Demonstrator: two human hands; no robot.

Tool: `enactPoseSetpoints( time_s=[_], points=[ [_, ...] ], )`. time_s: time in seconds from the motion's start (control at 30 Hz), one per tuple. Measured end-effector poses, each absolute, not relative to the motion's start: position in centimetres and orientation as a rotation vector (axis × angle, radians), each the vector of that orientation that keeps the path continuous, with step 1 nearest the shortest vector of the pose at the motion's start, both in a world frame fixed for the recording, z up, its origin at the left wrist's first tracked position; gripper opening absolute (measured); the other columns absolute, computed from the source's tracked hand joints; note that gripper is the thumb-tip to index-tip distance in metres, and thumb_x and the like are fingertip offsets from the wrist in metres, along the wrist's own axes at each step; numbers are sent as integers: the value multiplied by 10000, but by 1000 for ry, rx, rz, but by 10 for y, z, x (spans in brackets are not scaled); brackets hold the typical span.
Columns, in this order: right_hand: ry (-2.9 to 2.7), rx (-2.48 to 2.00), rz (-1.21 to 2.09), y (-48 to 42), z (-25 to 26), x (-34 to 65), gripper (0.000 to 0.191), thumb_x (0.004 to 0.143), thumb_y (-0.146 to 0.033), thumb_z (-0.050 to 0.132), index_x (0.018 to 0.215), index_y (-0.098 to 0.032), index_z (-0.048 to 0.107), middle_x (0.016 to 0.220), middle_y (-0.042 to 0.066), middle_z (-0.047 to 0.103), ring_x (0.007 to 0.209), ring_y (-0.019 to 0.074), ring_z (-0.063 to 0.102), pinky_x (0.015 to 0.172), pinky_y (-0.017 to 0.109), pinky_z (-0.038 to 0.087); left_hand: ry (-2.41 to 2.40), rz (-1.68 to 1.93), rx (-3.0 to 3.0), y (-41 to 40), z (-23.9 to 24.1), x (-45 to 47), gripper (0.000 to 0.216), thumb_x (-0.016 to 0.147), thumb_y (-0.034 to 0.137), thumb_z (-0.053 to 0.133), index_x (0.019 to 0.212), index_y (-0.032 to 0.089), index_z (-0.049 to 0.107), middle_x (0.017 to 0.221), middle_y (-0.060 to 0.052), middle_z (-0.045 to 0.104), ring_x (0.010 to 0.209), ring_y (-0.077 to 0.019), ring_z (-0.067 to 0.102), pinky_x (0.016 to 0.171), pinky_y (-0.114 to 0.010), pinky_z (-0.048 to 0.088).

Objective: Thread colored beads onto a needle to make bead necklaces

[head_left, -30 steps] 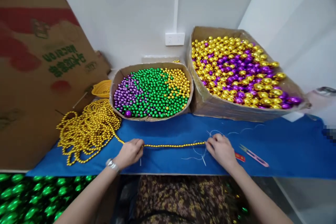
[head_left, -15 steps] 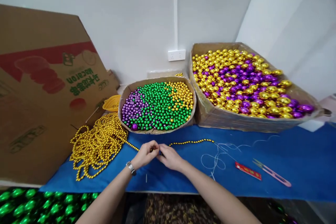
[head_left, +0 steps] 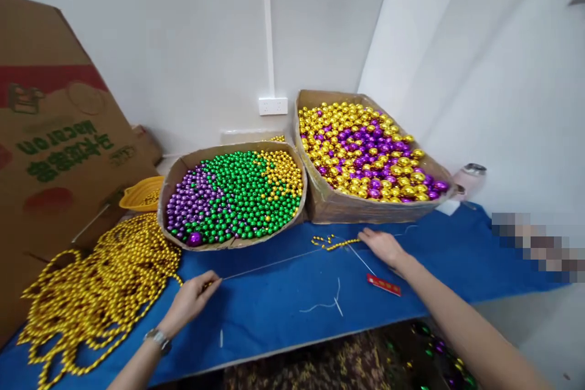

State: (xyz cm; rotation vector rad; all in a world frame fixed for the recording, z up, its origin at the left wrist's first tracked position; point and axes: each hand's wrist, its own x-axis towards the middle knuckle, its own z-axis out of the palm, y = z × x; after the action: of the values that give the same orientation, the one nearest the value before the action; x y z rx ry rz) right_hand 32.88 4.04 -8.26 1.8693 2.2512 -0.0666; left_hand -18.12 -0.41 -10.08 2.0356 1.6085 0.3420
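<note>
While the hands are well apart over the blue-covered desk, left hand pinches the gold bead string coming off the pile; thread runs from there to the short gold strand, right hand pinching its end, red packet nearby.

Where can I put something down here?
Bare blue cloth lies between the right forearm and the pink bottle, and below the taut thread, between the leftmost white stick and the loose thread. It's crowded at left with gold bead strings and at the back with bead boxes.
</note>
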Motion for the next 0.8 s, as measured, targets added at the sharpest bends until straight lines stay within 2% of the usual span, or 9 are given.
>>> enactPoseSetpoints(
  time_s=[0.1,0.23,0.37,0.43,0.63,0.73,0.8],
  points=[
    [1986,2102,33,26,-80,382,257,896,-299,537,1108,-155,553,1086,59,586,884,160,602,748,350,519,1685,349,2016,2,-111,-188,360,870,502,360,817,221,579,695,24,638,665,-166,596,606,-221,407],
    [1896,2220,99,-5,-87,397,321,908,-301,512,1203,-177,502,1176,76,547,941,178,588,777,370,507,1618,412,2024,8,-116,-174,343,854,507,394,847,231,598,743,30,665,699,-170,613,631,-215,432],
    [2058,2125,38,-39,-104,379,260,926,-283,445,1160,-265,559,1060,21,615,945,151,588,782,274,472,1569,457,2038,9,-116,-162,352,843,516,416,851,224,612,726,27,659,687,-173,603,628,-219,442],
    [2076,2131,48,-56,-110,374,278,916,-261,428,1150,-289,576,1022,35,631,946,171,590,771,268,462,1568,478,2031,9,-115,-160,362,842,517,417,852,214,614,702,23,645,664,-168,590,615,-220,440],
    [2099,2191,76,-73,-107,369,382,827,-46,375,1085,-196,614,928,123,635,851,251,625,703,345,469,1555,522,1972,2,-104,-153,363,854,489,407,831,191,613,704,5,634,664,-163,565,611,-231,424],
    [2221,2167,12,-57,-102,338,360,883,-120,326,1115,-202,589,956,116,630,758,226,641,624,319,475,1524,563,1957,-1,-96,-149,357,863,470,397,825,185,609,715,2,624,669,-158,547,622,-232,410],
    [2365,2089,-63,-43,-100,300,360,931,-198,283,1160,-252,555,1043,81,617,778,184,640,640,284,477,1511,596,1944,-3,-93,-147,355,865,460,398,810,179,608,720,-1,620,676,-155,539,622,-228,402]
  ],
)
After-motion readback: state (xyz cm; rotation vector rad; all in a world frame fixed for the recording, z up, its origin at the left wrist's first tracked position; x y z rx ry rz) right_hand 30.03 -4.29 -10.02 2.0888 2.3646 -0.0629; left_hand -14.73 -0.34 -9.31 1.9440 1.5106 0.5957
